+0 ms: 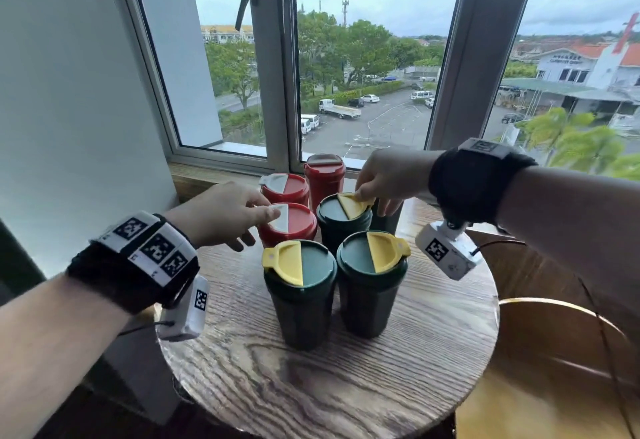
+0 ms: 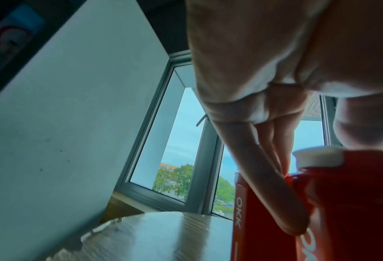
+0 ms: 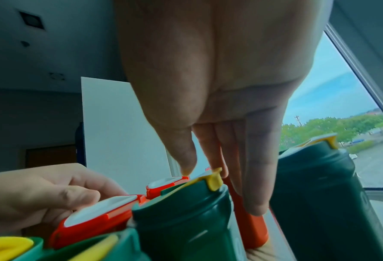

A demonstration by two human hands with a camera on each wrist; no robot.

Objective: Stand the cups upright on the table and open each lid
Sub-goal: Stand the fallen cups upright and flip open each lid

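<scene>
Several cups stand upright close together on the round wooden table (image 1: pixel 346 386). My left hand (image 1: pixel 263 220) pinches the white flap (image 1: pixel 278 217) of the near red cup (image 1: pixel 299 231); the thumb lies on top and the fingers reach down the cup's side (image 2: pixel 275 185). My right hand (image 1: pixel 363 196) pinches the yellow flap (image 1: pixel 355 204) of the back green cup (image 1: pixel 332 227), with thumb and forefinger at its tab (image 3: pixel 214 180), which is tilted up. Two green cups (image 1: pixel 301 300) (image 1: pixel 370 293) stand in front, their yellow flaps lying flat. Two more red cups (image 1: pixel 291 189) (image 1: pixel 323 179) stand behind.
Another dark green cup (image 1: pixel 389 222) stands partly hidden behind my right hand. A window sill (image 1: pixel 207 175) and the window frame (image 1: pixel 277 92) run just behind the cups, and a white wall (image 1: pixel 69 92) is at the left. A wooden seat (image 1: pixel 554 352) adjoins the table at the right.
</scene>
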